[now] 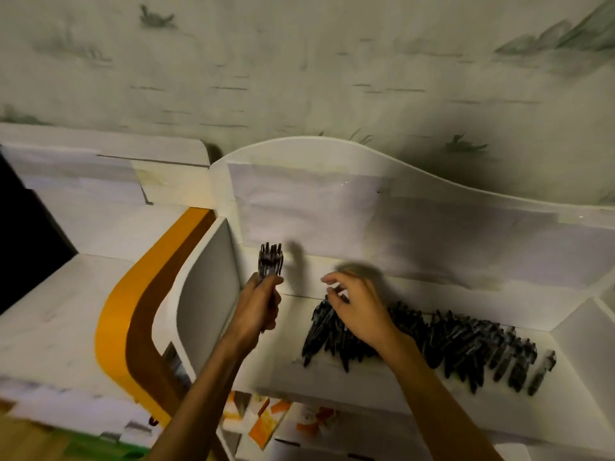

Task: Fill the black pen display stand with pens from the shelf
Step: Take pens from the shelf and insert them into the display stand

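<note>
While the left hand (263, 302) grips a bunch of pens (270, 259) upright near the shelf's (276, 364) left wall, the right hand (357, 311) reaches palm down over the left end of the pen row (466, 344), fingers curled, seemingly pinching one pen. That row stretches toward the shelf's right edge.

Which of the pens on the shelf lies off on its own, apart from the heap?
The single pen at the far right end of the row on the shelf. A gap separates it from its neighbours, while the others overlap in a heap.
</note>
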A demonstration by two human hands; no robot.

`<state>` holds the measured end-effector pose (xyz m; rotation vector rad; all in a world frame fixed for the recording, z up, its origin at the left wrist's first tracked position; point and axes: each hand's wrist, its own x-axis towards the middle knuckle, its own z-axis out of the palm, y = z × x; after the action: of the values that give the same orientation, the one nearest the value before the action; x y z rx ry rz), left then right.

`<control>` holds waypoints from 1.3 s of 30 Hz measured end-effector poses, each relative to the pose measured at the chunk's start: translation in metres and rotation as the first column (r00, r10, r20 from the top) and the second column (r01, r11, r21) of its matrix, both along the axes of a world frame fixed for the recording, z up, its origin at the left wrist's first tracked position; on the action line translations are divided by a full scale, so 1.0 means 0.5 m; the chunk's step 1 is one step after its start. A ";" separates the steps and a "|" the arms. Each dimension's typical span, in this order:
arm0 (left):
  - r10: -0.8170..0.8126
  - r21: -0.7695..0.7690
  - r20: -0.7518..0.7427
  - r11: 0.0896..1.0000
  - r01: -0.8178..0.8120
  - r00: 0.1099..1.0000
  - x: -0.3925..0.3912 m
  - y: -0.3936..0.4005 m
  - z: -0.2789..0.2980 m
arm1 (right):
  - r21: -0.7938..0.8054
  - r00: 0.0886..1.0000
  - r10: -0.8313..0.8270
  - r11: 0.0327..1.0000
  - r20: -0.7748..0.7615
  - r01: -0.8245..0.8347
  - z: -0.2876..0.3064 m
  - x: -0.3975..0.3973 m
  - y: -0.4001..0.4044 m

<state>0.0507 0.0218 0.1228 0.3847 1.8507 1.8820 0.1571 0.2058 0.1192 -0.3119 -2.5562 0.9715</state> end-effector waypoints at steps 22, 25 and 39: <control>0.299 0.204 -0.059 0.938 -0.282 0.952 -0.121 -0.662 0.204 | 0.157 0.955 0.243 0.963 -0.171 -0.217 0.214 -0.262 -0.560; 0.316 0.176 -0.083 0.938 -0.298 0.945 -0.144 -0.779 0.209 | 0.207 0.957 0.235 0.958 -0.170 -0.199 0.218 -0.300 -0.675; 0.339 0.221 -0.072 0.923 -0.316 0.938 -0.332 -1.157 0.215 | 0.324 0.988 0.143 0.939 -0.056 -0.118 0.205 -0.493 -1.008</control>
<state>-0.1153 -0.5569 0.2301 0.2605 1.8887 2.3338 -0.0895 -0.2980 0.2219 -0.0108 -2.6324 0.5813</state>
